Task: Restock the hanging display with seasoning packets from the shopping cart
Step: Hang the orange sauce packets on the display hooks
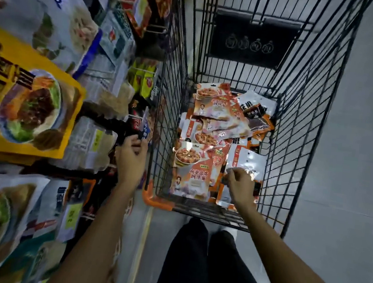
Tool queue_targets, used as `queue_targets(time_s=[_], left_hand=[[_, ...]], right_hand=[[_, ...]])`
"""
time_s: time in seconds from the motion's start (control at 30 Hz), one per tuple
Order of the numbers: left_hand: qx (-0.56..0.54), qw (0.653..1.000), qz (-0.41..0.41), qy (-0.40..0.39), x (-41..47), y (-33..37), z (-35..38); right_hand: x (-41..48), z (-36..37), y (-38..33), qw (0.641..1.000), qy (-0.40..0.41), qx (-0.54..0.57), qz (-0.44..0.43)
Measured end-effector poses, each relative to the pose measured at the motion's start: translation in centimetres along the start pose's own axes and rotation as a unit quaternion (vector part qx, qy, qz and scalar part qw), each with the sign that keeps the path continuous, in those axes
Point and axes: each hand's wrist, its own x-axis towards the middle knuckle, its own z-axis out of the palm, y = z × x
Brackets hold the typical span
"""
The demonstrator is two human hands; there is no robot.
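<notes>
Inside the black wire shopping cart (296, 134), fingers (233, 172) of the right hand (239, 184) pinched the near edge of a silver-white foil seasoning packet (249, 158) lying lengthwise away from the person, while the left hand (131, 156) gripped a small blue-and-red packet (144, 125) at the hanging display (117, 92) to the left.

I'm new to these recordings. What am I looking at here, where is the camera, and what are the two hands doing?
There is no machine here: a person works with bare hands, and the single picture comes from a wide-angle camera worn on the head, looking down. On the left is the hanging display of food packets. The left hand pinches a small packet there. On the right is a wire shopping cart with a pile of seasoning packets on its floor. The right hand is inside the cart and grips the edge of a silver-white packet. The dark shapes below are the person's legs.
</notes>
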Motion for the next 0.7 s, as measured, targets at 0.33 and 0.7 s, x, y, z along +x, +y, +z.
queue_targets(time_s=[0.33,0.7], left_hand=[[0.055,0.991,0.122,0.005,2.3,-2.9,4.2],[0.059,0.987,0.147,-0.017,1.6,-3.0,4.5]], right_hand=[[5.2,9.9,6.0,0.984,-0.103,-0.074,0.128],[6.1,12.6,5.8,0.968,-0.105,0.024,0.225]])
